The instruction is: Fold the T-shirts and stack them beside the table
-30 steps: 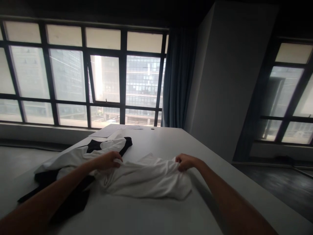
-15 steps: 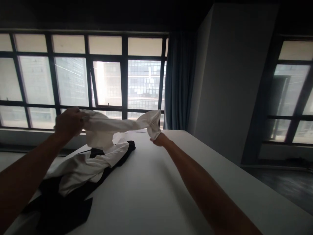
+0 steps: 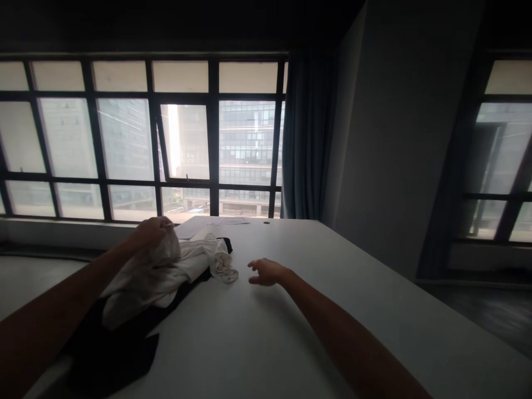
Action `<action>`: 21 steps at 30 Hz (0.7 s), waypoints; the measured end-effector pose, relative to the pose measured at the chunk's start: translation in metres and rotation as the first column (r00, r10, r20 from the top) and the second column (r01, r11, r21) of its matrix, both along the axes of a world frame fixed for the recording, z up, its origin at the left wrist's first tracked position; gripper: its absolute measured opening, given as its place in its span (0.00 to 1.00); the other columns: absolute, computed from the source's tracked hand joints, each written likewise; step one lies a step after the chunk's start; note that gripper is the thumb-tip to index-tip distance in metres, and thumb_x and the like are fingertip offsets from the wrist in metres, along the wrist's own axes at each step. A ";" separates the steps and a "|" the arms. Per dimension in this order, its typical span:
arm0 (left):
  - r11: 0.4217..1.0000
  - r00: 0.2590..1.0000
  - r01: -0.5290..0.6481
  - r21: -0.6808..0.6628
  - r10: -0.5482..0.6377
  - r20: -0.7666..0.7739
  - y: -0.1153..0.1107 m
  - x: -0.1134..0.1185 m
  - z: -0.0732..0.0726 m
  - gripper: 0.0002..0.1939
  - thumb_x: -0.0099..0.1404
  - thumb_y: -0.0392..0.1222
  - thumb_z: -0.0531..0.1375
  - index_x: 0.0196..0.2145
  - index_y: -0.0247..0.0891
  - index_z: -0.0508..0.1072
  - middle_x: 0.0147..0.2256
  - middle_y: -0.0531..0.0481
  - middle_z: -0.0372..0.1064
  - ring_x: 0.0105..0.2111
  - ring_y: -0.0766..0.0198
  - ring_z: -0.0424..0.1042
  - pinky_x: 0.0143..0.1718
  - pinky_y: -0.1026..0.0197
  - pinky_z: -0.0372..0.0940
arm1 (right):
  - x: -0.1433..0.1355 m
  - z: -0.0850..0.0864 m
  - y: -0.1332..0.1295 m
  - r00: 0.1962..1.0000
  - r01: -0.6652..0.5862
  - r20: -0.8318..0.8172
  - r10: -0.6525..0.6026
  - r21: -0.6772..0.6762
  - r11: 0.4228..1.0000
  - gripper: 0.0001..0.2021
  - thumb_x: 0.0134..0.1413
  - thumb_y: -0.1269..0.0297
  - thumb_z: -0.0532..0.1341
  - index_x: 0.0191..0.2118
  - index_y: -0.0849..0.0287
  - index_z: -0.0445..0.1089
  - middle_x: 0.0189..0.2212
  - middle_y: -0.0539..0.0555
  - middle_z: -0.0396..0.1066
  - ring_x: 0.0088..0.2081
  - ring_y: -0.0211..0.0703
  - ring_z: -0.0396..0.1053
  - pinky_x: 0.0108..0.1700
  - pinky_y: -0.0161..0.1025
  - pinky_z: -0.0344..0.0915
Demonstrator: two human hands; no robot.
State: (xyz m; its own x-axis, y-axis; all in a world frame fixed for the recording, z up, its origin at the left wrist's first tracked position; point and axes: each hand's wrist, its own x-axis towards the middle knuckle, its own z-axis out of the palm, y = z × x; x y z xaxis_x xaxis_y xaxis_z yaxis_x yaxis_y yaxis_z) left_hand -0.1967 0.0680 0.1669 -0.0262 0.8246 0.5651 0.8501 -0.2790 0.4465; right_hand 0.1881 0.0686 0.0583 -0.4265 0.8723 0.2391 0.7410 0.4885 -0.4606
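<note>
My left hand [image 3: 154, 228] is closed on a bunched part of a white garment [image 3: 168, 250], holding it just above a pile of clothes. The garment's other end, gathered and crumpled, rests at the pile's right side. Its exact kind I cannot make out. More white cloth [image 3: 137, 291] and black cloth [image 3: 112, 354] lie underneath, spread toward the near left. Over the table, to the right of the pile, my right hand [image 3: 266, 272] has its fingers apart and holds nothing. A short gap separates it from the crumpled white end.
The clothes lie on a white table [image 3: 249, 343] whose right edge runs diagonally toward me. Papers [image 3: 228, 221] lie at its far end, near a small dark round spot [image 3: 266, 223]. Beyond stand windows, a blue curtain [image 3: 305, 144] and a grey pillar [image 3: 399, 144].
The white garment, stretched between both hands before, has come down onto the pile. My right hand has let go of its end and dropped lower. My left hand has moved right and down, still gripping.
</note>
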 end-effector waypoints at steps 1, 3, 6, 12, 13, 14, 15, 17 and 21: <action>0.999 0.999 0.034 0.009 -0.034 0.015 -0.002 0.020 0.000 0.12 0.59 0.40 0.58 0.37 0.32 0.78 0.34 0.44 0.78 0.33 0.55 0.75 0.35 0.57 0.68 | -0.003 0.007 -0.009 1.000 -0.022 -0.014 0.021 -0.059 0.998 0.24 0.43 0.50 0.70 0.48 0.54 0.76 0.42 0.54 0.78 0.41 0.47 0.75 0.39 0.39 0.70; 0.989 0.988 0.145 0.013 -0.146 0.061 -0.013 0.067 -0.005 0.15 0.63 0.46 0.57 0.42 0.36 0.77 0.40 0.46 0.78 0.37 0.56 0.76 0.36 0.58 0.70 | -0.009 0.020 -0.026 0.990 -0.108 -0.112 0.091 -0.151 0.983 0.28 0.49 0.50 0.68 0.56 0.53 0.70 0.49 0.56 0.76 0.43 0.47 0.75 0.40 0.40 0.70; 0.846 0.783 0.534 0.006 -0.497 0.374 -0.037 0.131 -0.025 0.26 0.61 0.54 0.62 0.53 0.38 0.71 0.46 0.42 0.76 0.41 0.54 0.77 0.39 0.53 0.72 | -0.013 0.033 -0.048 0.903 -0.310 -0.378 0.204 -0.247 0.918 0.33 0.51 0.47 0.67 0.60 0.53 0.64 0.50 0.58 0.74 0.41 0.45 0.75 0.39 0.40 0.71; 0.711 0.689 0.702 -0.040 -0.664 0.290 -0.051 0.162 -0.080 0.31 0.61 0.53 0.62 0.59 0.40 0.65 0.52 0.39 0.73 0.43 0.52 0.76 0.43 0.48 0.72 | 0.024 0.028 -0.068 0.838 -0.280 -0.529 0.132 -0.211 0.937 0.21 0.44 0.49 0.70 0.37 0.63 0.75 0.28 0.50 0.72 0.27 0.37 0.66 0.31 0.36 0.65; 0.769 0.764 0.638 -0.048 -0.623 0.171 -0.049 0.157 -0.090 0.29 0.62 0.52 0.61 0.58 0.40 0.66 0.52 0.39 0.72 0.46 0.50 0.74 0.45 0.46 0.71 | 0.034 0.027 -0.069 0.845 -0.273 -0.522 0.117 -0.233 0.933 0.21 0.43 0.49 0.70 0.35 0.63 0.76 0.27 0.49 0.71 0.27 0.36 0.65 0.30 0.36 0.63; 0.824 0.826 0.563 -0.054 -0.562 0.038 -0.046 0.151 -0.099 0.29 0.61 0.52 0.62 0.58 0.41 0.67 0.54 0.39 0.71 0.51 0.47 0.72 0.49 0.44 0.68 | 0.046 0.026 -0.071 0.848 -0.277 -0.518 0.107 -0.262 0.925 0.20 0.43 0.49 0.70 0.35 0.63 0.76 0.26 0.49 0.71 0.26 0.36 0.64 0.31 0.36 0.62; 0.869 0.865 0.490 -0.066 -0.494 -0.090 -0.043 0.144 -0.108 0.31 0.59 0.51 0.63 0.59 0.43 0.67 0.57 0.40 0.69 0.55 0.43 0.68 0.53 0.41 0.65 | 0.057 0.026 -0.072 0.848 -0.281 -0.521 0.097 -0.288 0.916 0.20 0.42 0.49 0.70 0.34 0.63 0.76 0.26 0.49 0.71 0.26 0.36 0.64 0.31 0.36 0.61; 0.919 0.874 0.376 -0.118 -0.394 -0.286 -0.038 0.133 -0.125 0.36 0.54 0.49 0.66 0.60 0.44 0.67 0.61 0.40 0.65 0.61 0.39 0.61 0.59 0.36 0.56 | 0.081 0.023 -0.072 0.842 -0.273 -0.536 0.065 -0.319 0.907 0.21 0.42 0.48 0.69 0.32 0.63 0.75 0.26 0.49 0.71 0.27 0.36 0.64 0.32 0.36 0.61; 0.937 0.824 0.303 -0.174 -0.350 -0.446 -0.034 0.121 -0.147 0.25 0.57 0.39 0.62 0.53 0.43 0.73 0.51 0.41 0.74 0.56 0.44 0.68 0.60 0.40 0.53 | 0.131 0.006 -0.061 0.849 -0.066 -0.521 -0.090 -0.274 0.959 0.20 0.43 0.47 0.66 0.31 0.62 0.74 0.25 0.50 0.71 0.27 0.38 0.64 0.32 0.37 0.60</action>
State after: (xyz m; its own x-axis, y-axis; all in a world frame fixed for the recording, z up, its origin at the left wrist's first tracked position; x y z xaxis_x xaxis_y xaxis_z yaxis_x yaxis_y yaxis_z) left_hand -0.0761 0.0344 0.0200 0.4993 0.7863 0.3640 0.8295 -0.5551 0.0613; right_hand 0.3194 0.0075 0.0639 -0.2943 0.9394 0.1760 0.3550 0.2784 -0.8924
